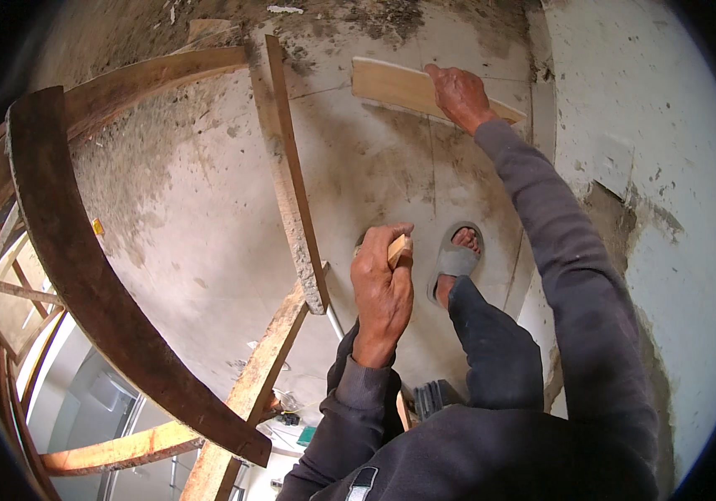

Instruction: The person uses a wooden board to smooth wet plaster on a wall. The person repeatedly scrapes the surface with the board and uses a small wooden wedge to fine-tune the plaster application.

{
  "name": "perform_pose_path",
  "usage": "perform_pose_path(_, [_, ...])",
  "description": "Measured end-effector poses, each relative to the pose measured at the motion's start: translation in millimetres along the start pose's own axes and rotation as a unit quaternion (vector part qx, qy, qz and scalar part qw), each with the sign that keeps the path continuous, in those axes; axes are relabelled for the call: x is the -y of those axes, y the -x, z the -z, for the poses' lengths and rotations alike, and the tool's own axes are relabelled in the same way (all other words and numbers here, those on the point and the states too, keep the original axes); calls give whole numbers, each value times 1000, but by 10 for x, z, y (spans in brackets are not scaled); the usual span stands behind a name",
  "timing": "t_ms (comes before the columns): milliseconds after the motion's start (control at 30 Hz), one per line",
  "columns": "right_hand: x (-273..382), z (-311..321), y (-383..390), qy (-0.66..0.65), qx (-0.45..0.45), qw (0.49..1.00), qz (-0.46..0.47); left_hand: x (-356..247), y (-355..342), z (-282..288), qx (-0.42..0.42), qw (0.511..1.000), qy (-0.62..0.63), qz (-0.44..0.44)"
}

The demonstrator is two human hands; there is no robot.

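Observation:
At the upper right, my right hand point(460, 97) grips a pale, flat wooden board point(389, 85) by its long edge, above the dirty tiled floor. In the lower middle, my left hand point(381, 301) is closed on a small piece of light wood point(400, 245), just right of an upright timber point(284, 150) crusted with plaster at its near end. The far end of the small piece is hard to make out. My right foot, in a grey slide sandal point(458, 260), stands on the floor between my hands.
A frame of rough timbers point(128, 275) fills the left, crossed by a long dark beam and lighter battens. A chipped white wall point(658, 150) runs along the right. A dark ridged object point(430, 399) lies near my body, and assorted small items sit beneath the frame at lower left.

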State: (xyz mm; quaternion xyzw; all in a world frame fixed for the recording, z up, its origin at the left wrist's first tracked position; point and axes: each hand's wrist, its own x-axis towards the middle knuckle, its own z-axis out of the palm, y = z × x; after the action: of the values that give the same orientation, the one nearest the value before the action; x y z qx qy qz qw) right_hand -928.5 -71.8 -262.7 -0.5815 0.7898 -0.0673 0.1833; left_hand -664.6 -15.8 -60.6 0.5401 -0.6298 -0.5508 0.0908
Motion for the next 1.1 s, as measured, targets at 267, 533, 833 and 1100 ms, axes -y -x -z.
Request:
perform_pose_path(267, [-368,157,301,-56,-82,976,-192,17,-10,-74,2,1000,0,-1])
perform_pose_path(533, [-682,269,755,12,-137,928,-346,43,-20,-65,8,999,-40,-18])
perform_pose_path(833, [-1199,176,582,78,-132,941,-301,28,-46,-74,18,998,-56,-28])
perform_pose_path(1100, [-1174,-6,369,45,-168,957,-231,-5,-49,-97,28,997,-59,-30])
